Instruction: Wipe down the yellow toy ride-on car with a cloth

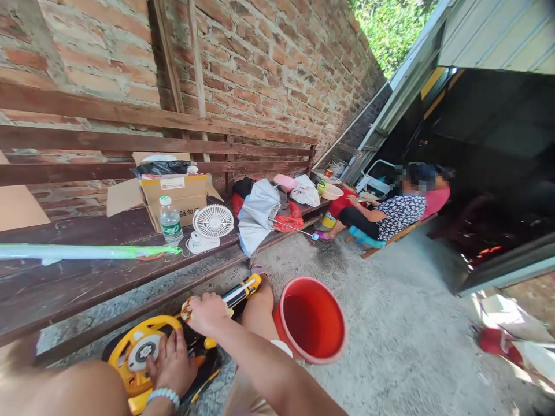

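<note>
A yellow toy steering wheel [119, 361] with a grey and white hub sits low in front of me, on a black and yellow ride-on toy. My left hand [174, 363], with a beaded bracelet at the wrist, lies on the wheel's right side, its fingers stretched out. Just beyond the wheel, my right hand [208, 315] is closed around a crumpled cloth [186, 312] with reddish and cream patches; most of it is hidden by the fingers. A yellow and black toy part [243, 290] with a pale strip extends past my right hand.
A red bucket [312, 320] stands right of my leg. Along the wooden bench [95, 289] are a cardboard box [176, 199], a water bottle [170, 222], a white fan [212, 222] and a folded umbrella [259, 214]. Two people [401, 202] sit farther off.
</note>
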Tool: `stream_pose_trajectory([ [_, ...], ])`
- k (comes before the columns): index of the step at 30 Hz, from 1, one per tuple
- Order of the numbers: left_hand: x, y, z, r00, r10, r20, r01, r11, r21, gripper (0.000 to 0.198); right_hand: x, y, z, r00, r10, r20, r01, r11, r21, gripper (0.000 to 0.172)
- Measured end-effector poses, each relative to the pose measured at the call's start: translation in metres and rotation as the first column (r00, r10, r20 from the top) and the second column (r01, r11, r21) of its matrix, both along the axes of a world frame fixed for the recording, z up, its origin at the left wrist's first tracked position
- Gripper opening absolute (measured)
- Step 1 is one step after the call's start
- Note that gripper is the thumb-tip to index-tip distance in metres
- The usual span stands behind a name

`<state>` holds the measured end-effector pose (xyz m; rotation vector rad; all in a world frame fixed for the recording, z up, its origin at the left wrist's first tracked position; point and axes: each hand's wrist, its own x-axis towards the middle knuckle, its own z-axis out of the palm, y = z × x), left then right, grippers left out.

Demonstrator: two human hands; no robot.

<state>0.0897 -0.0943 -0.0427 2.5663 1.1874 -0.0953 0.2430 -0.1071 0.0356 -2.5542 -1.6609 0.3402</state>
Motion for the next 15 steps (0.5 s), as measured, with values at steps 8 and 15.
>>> stream_pose_trajectory([
  [8,-0.001,0.004,0.0,0.999,-0.05,0.014,0.05,0.998,0.023,0.081,0.019,0.047,0.025,0.992,-0.006,-0.127,-0.021,0.978,-0.209,0.038],
  [15,-0.004,0.006,0.008,0.999,-0.047,0.013,0.047,0.997,-0.057,0.073,0.023,0.042,0.024,0.899,-0.339,-0.277,0.322,0.941,-0.106,0.045],
])
